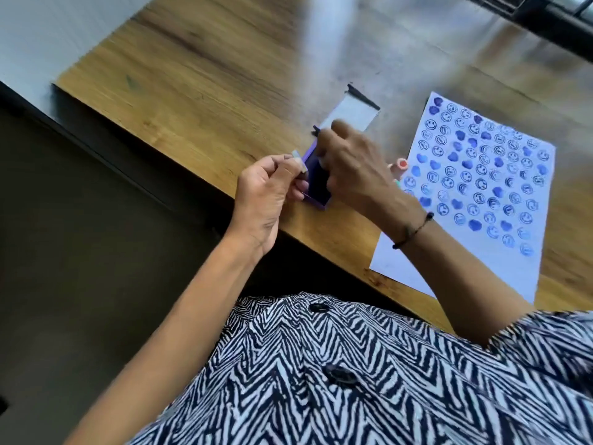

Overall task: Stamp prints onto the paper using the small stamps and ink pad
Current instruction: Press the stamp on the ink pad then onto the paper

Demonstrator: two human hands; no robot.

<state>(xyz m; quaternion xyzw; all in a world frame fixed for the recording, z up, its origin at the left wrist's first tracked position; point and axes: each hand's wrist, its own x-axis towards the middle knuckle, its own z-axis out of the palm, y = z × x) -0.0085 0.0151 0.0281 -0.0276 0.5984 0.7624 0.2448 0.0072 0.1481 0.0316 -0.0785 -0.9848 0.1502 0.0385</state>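
A purple ink pad [316, 184] lies near the table's front edge between my hands. My left hand [269, 187] holds its left side, fingers curled on the rim. Over the pad's far end my right hand [349, 162] has its fingers pinched together; whatever they hold is hidden. The white paper [455, 252] to the right is covered with several blue smiley and heart prints. A small stamp with an orange-pink end [400, 163] lies beside the paper, just behind my right hand.
The wooden table [208, 91] stretches away to the left and back. A flat grey-white rectangle with dark ends [351, 115] lies just beyond the ink pad. A dark frame [545, 24] crosses the far right corner. The table's front edge runs under my forearms.
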